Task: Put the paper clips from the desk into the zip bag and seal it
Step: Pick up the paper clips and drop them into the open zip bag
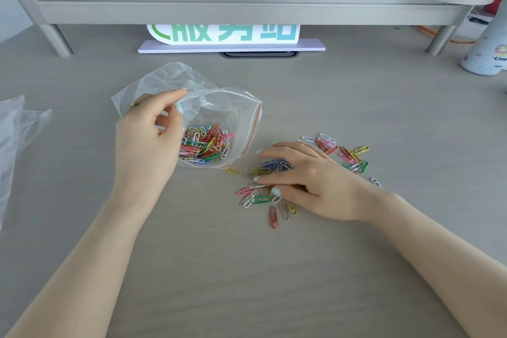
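Left hand (148, 143): raised over the desk, thumb and fingers pinching the rim of the bag, holding its mouth open toward the right.
Bag (219, 110): clear zip bag with a red strip, left of centre, unsealed; a heap of coloured clips (204, 145) lies in it.
Right hand (304, 181): palm down on the desk, fingers slightly bent and spread over loose clips, touching them; whether it grips any I cannot tell.
Loose clips (354, 158): scattered on the desk (247, 269) right of the bag, around and under the right hand.
Far right: a white bottle (485, 49).
Far left: more clear plastic (16, 140).
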A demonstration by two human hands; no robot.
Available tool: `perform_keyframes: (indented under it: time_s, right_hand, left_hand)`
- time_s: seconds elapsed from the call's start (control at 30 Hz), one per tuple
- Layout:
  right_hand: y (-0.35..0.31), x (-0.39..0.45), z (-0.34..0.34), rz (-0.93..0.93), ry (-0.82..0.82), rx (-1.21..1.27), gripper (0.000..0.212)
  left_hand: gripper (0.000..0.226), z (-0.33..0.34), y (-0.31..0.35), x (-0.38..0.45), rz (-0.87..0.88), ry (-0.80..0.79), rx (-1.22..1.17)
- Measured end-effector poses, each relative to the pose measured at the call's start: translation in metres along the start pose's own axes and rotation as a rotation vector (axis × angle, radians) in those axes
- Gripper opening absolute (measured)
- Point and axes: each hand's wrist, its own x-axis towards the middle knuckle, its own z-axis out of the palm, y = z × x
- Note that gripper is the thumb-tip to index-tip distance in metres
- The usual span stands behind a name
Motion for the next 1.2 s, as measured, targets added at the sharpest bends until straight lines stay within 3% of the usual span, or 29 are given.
perform_keyframes:
  time_s: [0.07,0.3,0.63,0.73,0.87,0.97,1.07,1.2]
  right_hand:
    - [0.006,-0.008,-0.003,0.045,0.029,0.057,0.044]
    - [0.0,-0.005,-0.005,0.246,0.029,-0.019,0.089]
    - [0.002,0.005,0.002,0.262,0.169,0.217,0.025]
    - [0.001,0.004,0.0,0.275,0.187,0.268,0.022]
    - [0.001,0.0,-0.006,0.374,0.279,0.154,0.037]
    - [0.003,-0.006,-0.013,0.446,0.257,0.098,0.04]
    - [0.003,-0.008,-0.012,0.435,0.187,0.149,0.028]
    - [0.001,-0.005,-0.009,0.404,0.216,0.214,0.01]
  left_hand:
    - [0.035,0.0,0.0,0.0,0.006,-0.001,-0.005]
    - [0.036,0.003,0.002,-0.002,0.026,-0.013,0.006]
    - [0.037,0.004,0.003,-0.004,0.048,-0.021,-0.012]
    - [0.036,0.004,0.004,-0.004,0.052,-0.018,-0.023]
    - [0.036,0.005,0.003,-0.004,0.052,-0.017,-0.025]
    - [0.035,0.005,0.003,-0.003,0.05,-0.015,-0.021]
    - [0.036,0.004,0.004,-0.003,0.048,-0.021,-0.026]
    - [0.036,0.005,0.004,-0.004,0.052,-0.025,-0.026]
